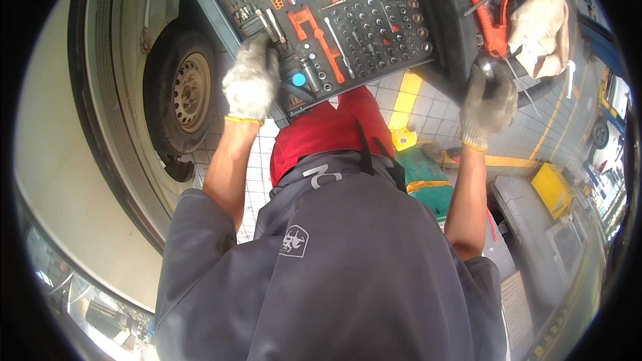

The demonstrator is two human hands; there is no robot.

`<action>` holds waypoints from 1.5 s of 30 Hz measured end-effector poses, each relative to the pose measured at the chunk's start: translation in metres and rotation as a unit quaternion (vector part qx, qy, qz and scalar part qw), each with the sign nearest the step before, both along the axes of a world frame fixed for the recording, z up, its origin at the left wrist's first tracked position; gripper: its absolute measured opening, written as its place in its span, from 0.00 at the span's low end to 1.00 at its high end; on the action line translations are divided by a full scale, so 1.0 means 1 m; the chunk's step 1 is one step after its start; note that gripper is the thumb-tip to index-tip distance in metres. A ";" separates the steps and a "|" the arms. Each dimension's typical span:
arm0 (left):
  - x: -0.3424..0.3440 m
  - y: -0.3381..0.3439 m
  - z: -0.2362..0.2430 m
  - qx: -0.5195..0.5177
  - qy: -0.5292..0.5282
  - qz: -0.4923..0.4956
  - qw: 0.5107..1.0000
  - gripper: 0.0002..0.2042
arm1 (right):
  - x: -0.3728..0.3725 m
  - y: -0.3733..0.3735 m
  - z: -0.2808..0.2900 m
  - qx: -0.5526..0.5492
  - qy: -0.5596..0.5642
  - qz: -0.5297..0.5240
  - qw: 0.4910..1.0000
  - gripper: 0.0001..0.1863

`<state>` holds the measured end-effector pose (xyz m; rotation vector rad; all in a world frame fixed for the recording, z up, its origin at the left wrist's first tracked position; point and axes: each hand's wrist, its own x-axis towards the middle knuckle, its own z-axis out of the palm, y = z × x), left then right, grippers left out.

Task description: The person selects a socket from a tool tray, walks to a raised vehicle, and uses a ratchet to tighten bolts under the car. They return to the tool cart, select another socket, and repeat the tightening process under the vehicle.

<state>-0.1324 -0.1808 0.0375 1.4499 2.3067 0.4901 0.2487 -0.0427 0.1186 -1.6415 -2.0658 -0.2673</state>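
Observation:
My gloved left hand [251,80] is closed on the left edge of an open tool drawer [418,60], beside small metal tools. The drawer's dark foam inlay holds several sockets, orange-handled tools and a long silver ratchet [339,47]. My gloved right hand [488,97] is at the black side tray [448,40] right of the drawer, fingers curled near a shiny metal piece; what it holds is unclear. Just beyond it lie an orange air blow gun [493,30] and a beige cloth [538,27].
A pale vehicle [80,134] with a rear wheel [190,90] is close on my left. Yellow lines cross the tiled floor [227,160]. A green box [421,180], yellow case [552,190] and grey equipment [518,234] are at the lower right, with another vehicle [612,140] beyond.

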 end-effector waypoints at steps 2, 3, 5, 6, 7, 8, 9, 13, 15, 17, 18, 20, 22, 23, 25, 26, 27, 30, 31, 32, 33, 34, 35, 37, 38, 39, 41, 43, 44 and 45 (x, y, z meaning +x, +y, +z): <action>-0.019 0.011 -0.004 -0.024 0.018 0.023 0.999 0.17 | 0.000 0.000 0.000 0.001 0.000 0.000 1.000 0.18; -0.026 0.017 -0.006 -0.048 0.025 0.041 0.998 0.18 | 0.001 0.000 0.000 -0.002 -0.003 -0.001 1.000 0.18; -0.032 0.028 -0.009 -0.054 0.041 0.038 0.997 0.23 | 0.001 0.000 0.000 -0.008 -0.008 -0.004 1.000 0.18; -0.031 0.034 -0.009 -0.060 0.047 0.038 0.996 0.25 | 0.001 0.000 -0.001 -0.006 -0.008 -0.002 1.000 0.18; -0.028 0.039 -0.009 -0.080 0.049 0.041 0.995 0.27 | 0.001 0.000 -0.001 -0.004 -0.008 -0.001 1.000 0.18; -0.023 0.043 -0.009 -0.106 0.033 0.046 0.993 0.33 | 0.001 0.000 -0.001 -0.002 -0.008 0.001 1.000 0.18; -0.019 0.048 -0.009 -0.140 0.022 0.043 0.989 0.38 | 0.001 0.000 -0.001 0.000 -0.008 0.001 1.000 0.18; 0.005 0.056 -0.013 -0.160 0.011 0.028 0.987 0.42 | 0.001 0.000 -0.001 0.004 -0.004 0.007 1.000 0.18; 0.009 0.053 -0.015 -0.151 -0.011 0.038 0.988 0.41 | 0.001 0.000 -0.002 0.002 0.000 0.006 1.000 0.18; 0.010 0.048 -0.017 -0.110 -0.044 0.055 0.991 0.41 | 0.001 -0.001 -0.002 -0.003 0.003 -0.001 1.000 0.18; 0.009 0.048 -0.019 -0.102 -0.043 0.067 0.992 0.41 | 0.001 -0.001 -0.002 0.002 -0.005 -0.001 1.000 0.18; 0.008 0.050 -0.022 -0.129 -0.051 0.092 0.986 0.41 | 0.001 -0.001 -0.003 0.005 -0.003 0.003 1.000 0.18; 0.008 0.053 -0.023 -0.139 -0.055 0.107 0.983 0.40 | 0.001 -0.001 -0.003 0.000 -0.003 0.001 1.000 0.18; 0.008 0.056 -0.023 -0.140 -0.058 0.114 0.982 0.40 | 0.001 -0.001 -0.003 0.001 -0.001 0.005 1.000 0.18; 0.008 0.059 -0.021 -0.145 -0.071 0.121 0.979 0.38 | 0.002 -0.001 -0.003 -0.008 0.000 0.002 1.000 0.18; 0.009 0.060 -0.018 -0.153 -0.090 0.121 0.977 0.38 | 0.002 -0.001 -0.003 -0.006 0.000 0.004 1.000 0.18; 0.009 0.060 -0.016 -0.161 -0.109 0.120 0.974 0.37 | 0.002 -0.001 -0.003 -0.007 -0.003 0.003 1.000 0.18; 0.012 0.057 -0.008 -0.142 -0.134 0.120 0.973 0.36 | 0.001 -0.002 -0.003 -0.002 -0.002 0.000 1.000 0.18; 0.013 0.055 -0.005 -0.137 -0.136 0.120 0.974 0.36 | 0.001 -0.002 -0.003 -0.002 -0.007 -0.007 1.000 0.18; 0.016 0.053 -0.004 -0.134 -0.140 0.124 0.973 0.36 | 0.001 -0.002 -0.004 0.000 0.005 -0.001 1.000 0.18; 0.018 0.051 -0.002 -0.131 -0.144 0.127 0.973 0.35 | 0.001 -0.002 -0.004 0.000 0.011 0.000 1.000 0.18; 0.022 0.047 -0.001 -0.128 -0.156 0.123 0.972 0.35 | 0.001 -0.002 -0.004 -0.001 0.012 -0.007 1.000 0.17; 0.026 0.043 0.001 -0.126 -0.167 0.118 0.971 0.35 | 0.001 -0.002 -0.004 -0.003 0.018 0.000 1.000 0.18; 0.035 0.032 0.003 -0.109 -0.175 0.101 0.973 0.35 | 0.001 -0.002 -0.003 -0.010 0.014 -0.008 1.000 0.18; 0.041 0.027 0.005 -0.118 -0.175 0.105 0.972 0.35 | 0.001 -0.002 -0.003 -0.012 0.021 -0.001 1.000 0.18; 0.045 0.023 0.006 -0.133 -0.180 0.112 0.968 0.34 | 0.001 -0.002 -0.002 -0.015 0.022 -0.003 1.000 0.18; 0.051 0.014 0.009 -0.116 -0.179 0.107 0.971 0.34 | 0.001 -0.002 -0.002 -0.016 0.020 -0.001 1.000 0.18; 0.052 0.009 0.013 -0.127 -0.195 0.109 0.966 0.33 | 0.001 -0.002 -0.001 -0.011 0.003 -0.001 1.000 0.18; 0.051 0.007 0.014 -0.142 -0.209 0.110 0.961 0.33 | 0.001 -0.002 -0.001 -0.014 0.012 0.003 1.000 0.18; 0.050 0.007 0.016 -0.146 -0.218 0.113 0.958 0.33 | 0.001 -0.002 -0.001 -0.017 0.010 -0.001 1.000 0.18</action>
